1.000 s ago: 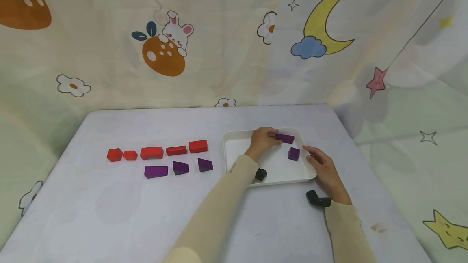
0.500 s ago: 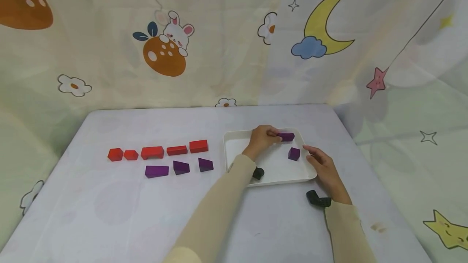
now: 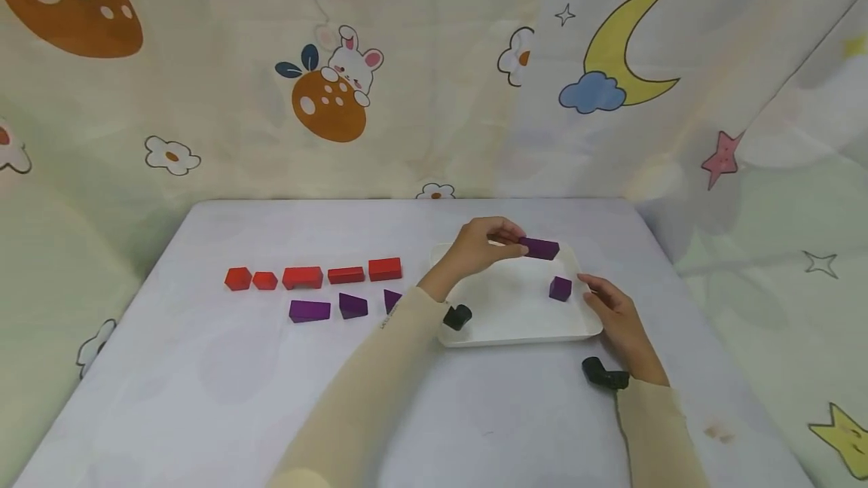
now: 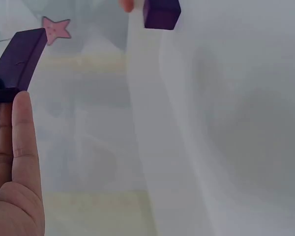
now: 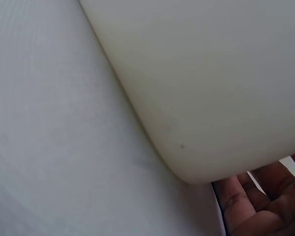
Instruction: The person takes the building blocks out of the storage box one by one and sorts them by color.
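Note:
My left hand (image 3: 478,251) pinches one end of a long purple block (image 3: 542,248) between thumb and fingers, over the back of the white tray (image 3: 508,340). In the left wrist view the block (image 4: 20,61) slants upward from the fingertips. A smaller purple block (image 3: 560,288) rests in the right part of the tray. My right hand (image 3: 620,322) rests against the tray's right side, with relaxed fingertips at the rim. The right wrist view shows its fingers partly hidden behind the tray's corner (image 5: 196,167).
Left of the tray, several red blocks (image 3: 302,277) stand in a row on the white table (image 3: 224,398). In front of them lies a row of purple blocks (image 3: 310,311), its right end partly covered by my left sleeve (image 3: 366,375). A patterned cloth (image 3: 441,96) hangs behind the table.
My left hand has lifted the long purple block up from the tray's back right. The right hand keeps its place at the rim. The head view has shifted slightly.

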`<state>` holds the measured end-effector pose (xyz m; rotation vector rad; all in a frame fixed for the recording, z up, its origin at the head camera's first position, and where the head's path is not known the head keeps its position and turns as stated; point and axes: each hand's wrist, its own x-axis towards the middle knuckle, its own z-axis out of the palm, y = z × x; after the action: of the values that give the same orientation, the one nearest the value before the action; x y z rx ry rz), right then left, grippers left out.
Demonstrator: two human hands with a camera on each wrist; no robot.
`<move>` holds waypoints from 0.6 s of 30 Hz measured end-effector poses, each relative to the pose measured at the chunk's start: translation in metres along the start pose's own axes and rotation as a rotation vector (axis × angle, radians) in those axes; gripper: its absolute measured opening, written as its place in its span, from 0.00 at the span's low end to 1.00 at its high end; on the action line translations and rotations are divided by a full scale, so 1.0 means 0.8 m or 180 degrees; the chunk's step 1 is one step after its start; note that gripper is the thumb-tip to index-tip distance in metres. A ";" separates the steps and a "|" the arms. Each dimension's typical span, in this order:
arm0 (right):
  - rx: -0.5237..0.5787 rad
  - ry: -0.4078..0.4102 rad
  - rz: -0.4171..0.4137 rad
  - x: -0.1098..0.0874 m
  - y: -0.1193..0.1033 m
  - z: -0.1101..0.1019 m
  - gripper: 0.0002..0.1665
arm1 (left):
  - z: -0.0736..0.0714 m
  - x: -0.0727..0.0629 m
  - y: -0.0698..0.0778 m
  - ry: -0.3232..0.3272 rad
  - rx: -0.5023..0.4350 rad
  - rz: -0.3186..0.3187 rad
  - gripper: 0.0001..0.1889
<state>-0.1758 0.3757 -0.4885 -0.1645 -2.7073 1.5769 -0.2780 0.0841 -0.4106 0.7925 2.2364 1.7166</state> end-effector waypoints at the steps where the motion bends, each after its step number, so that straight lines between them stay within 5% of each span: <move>1: 0.0014 -0.0003 0.0010 0.000 0.000 0.001 0.28 | -0.009 -0.008 0.002 -0.0025 0.0021 0.0026 0.13; 7: -0.0035 -0.0030 0.0020 0.001 0.000 0.003 0.29 | -0.073 -0.073 0.010 0.0059 0.0164 -0.0028 0.14; 18: -0.0043 0.0037 -0.0076 -0.001 0.002 0.002 0.30 | -0.198 -0.206 -0.010 0.0655 0.0631 -0.0470 0.18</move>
<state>-0.1747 0.3751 -0.4906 -0.1404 -2.7013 1.5466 -0.2184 -0.1361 -0.3962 0.4909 2.5613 1.5905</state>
